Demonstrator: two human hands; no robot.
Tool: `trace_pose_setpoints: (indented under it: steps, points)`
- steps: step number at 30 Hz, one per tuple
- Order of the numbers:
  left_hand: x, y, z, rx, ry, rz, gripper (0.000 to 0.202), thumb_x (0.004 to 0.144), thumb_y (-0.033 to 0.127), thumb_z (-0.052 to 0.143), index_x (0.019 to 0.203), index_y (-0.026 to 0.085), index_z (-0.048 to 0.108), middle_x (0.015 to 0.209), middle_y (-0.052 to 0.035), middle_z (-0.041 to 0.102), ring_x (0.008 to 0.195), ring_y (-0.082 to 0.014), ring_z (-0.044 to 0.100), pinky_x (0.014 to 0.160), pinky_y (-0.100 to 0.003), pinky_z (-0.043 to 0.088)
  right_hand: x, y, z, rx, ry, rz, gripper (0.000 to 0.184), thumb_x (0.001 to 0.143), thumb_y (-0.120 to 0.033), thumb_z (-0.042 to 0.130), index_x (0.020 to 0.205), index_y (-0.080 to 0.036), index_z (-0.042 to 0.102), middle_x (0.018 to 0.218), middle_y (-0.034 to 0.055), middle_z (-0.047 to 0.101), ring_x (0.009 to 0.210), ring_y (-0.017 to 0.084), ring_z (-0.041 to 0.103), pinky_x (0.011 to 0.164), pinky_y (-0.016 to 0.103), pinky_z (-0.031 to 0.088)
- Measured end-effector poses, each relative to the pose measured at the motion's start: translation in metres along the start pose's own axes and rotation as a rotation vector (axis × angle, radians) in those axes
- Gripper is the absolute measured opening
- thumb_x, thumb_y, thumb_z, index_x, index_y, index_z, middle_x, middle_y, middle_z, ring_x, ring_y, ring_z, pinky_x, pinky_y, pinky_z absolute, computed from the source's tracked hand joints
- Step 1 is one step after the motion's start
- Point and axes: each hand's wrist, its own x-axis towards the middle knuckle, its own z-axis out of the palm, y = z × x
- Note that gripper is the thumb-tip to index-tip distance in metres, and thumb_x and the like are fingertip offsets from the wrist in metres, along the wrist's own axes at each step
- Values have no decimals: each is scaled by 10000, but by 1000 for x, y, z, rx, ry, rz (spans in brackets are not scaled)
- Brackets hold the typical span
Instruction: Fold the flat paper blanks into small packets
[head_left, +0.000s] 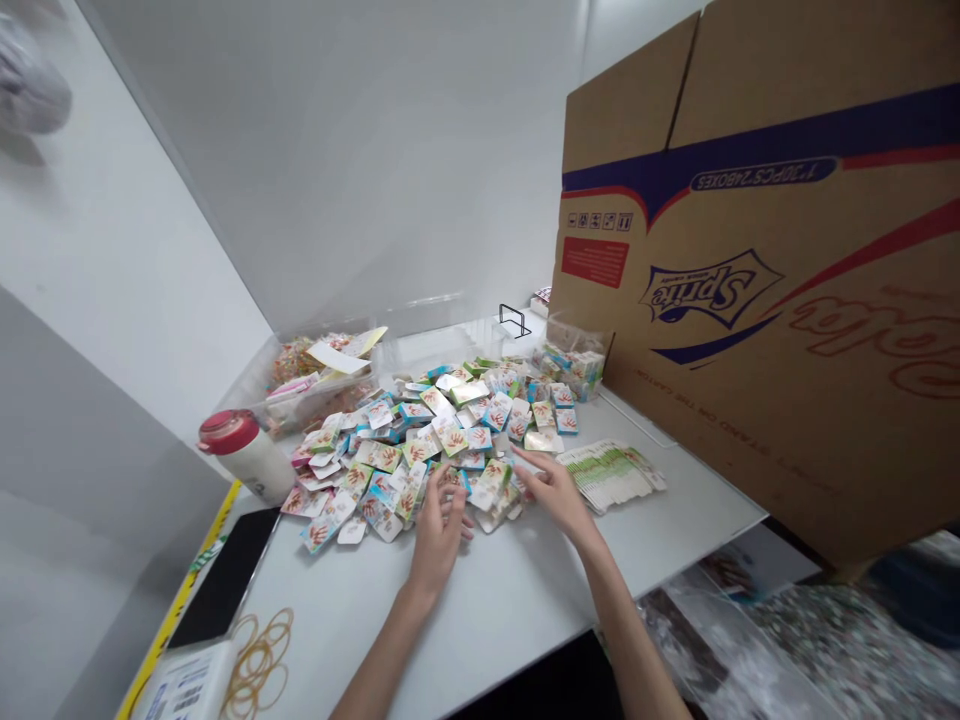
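A heap of small printed card boxes, blue, green and pink with a hand picture, covers the middle of the table. Many have their flaps sticking out. At the heap's front edge is my left hand, fingers apart and slightly bent, with nothing seen in it. My right hand reaches in from the right, fingers spread beside the nearest boxes, and it also holds nothing that I can see. Whether the fingertips touch the boxes I cannot tell. Just right of that hand lies a neat row of flat green-and-white cards or boxes.
A large brown carton stands along the right. Behind the heap are a clear tub of small items and a clear box. To the left stand a red-lidded bottle, a black flat object and rubber bands.
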Motion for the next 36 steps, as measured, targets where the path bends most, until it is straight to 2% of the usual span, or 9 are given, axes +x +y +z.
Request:
trace_pose_setpoints:
  steps: [3,7,11,15,21,23,27,32,36]
  points:
    - [0,1,0,32,54,-2,566,903,535,474,1367,234,351,1006,-63,567,538,-103,588,440,-266,540,1,19,-32,-280,365,-72,475,834,-396,479,1189,-148,674,1148,128,618,710,172,578,723,335,491]
    - [-1,2,2,56,20,-8,541,910,535,458,1345,223,383,969,-60,560,522,-92,564,414,-223,500,-10,42,-82,-592,721,-18,551,810,-305,396,1227,-33,633,1200,226,574,1095,349,506,974,503,351]
    - [-4,2,5,85,-22,-16,525,909,533,460,1322,211,420,946,-60,556,535,-100,563,416,-216,483,-26,67,-116,-775,689,160,562,820,-351,399,1230,-55,643,1257,211,579,1129,394,516,934,506,377]
    - [-7,2,7,104,-79,-19,510,905,526,466,1303,208,441,940,-58,561,548,-101,551,407,-207,462,-30,75,-126,-721,650,152,481,818,-393,442,1080,-107,727,1130,150,668,1003,323,613,873,409,439]
    - [-5,2,5,41,-173,-55,488,904,546,461,1176,151,547,779,-35,595,516,-99,556,434,-194,460,-20,31,-100,-599,795,-289,399,886,-398,487,930,-104,755,966,146,712,946,262,627,926,394,423]
    - [-3,3,6,-1,-222,-71,551,900,589,436,1183,131,551,830,-66,627,561,-124,603,477,-230,505,-20,4,-78,-477,688,-393,320,879,-369,549,930,-131,755,965,117,716,925,240,631,905,377,443]
    - [-1,1,7,-216,-343,-99,828,799,719,490,1379,133,415,1111,-185,632,840,-239,681,673,-369,578,-29,-44,-22,-285,224,-470,194,882,-287,595,988,-240,751,1045,60,702,1020,226,606,933,375,431]
    - [3,-4,3,-501,-157,-118,737,788,670,569,1328,179,469,1293,-177,552,1150,-274,572,895,-366,509,-38,-69,27,-136,-299,-456,205,852,-315,651,1029,-262,738,1107,54,673,1084,225,571,958,353,419]
    - [9,0,-4,-504,-135,-137,570,786,563,624,1183,157,574,1175,-144,624,1073,-253,606,869,-329,495,-37,-66,33,-60,-368,-392,282,919,-353,557,1167,-289,674,1135,47,635,1080,192,565,937,297,421]
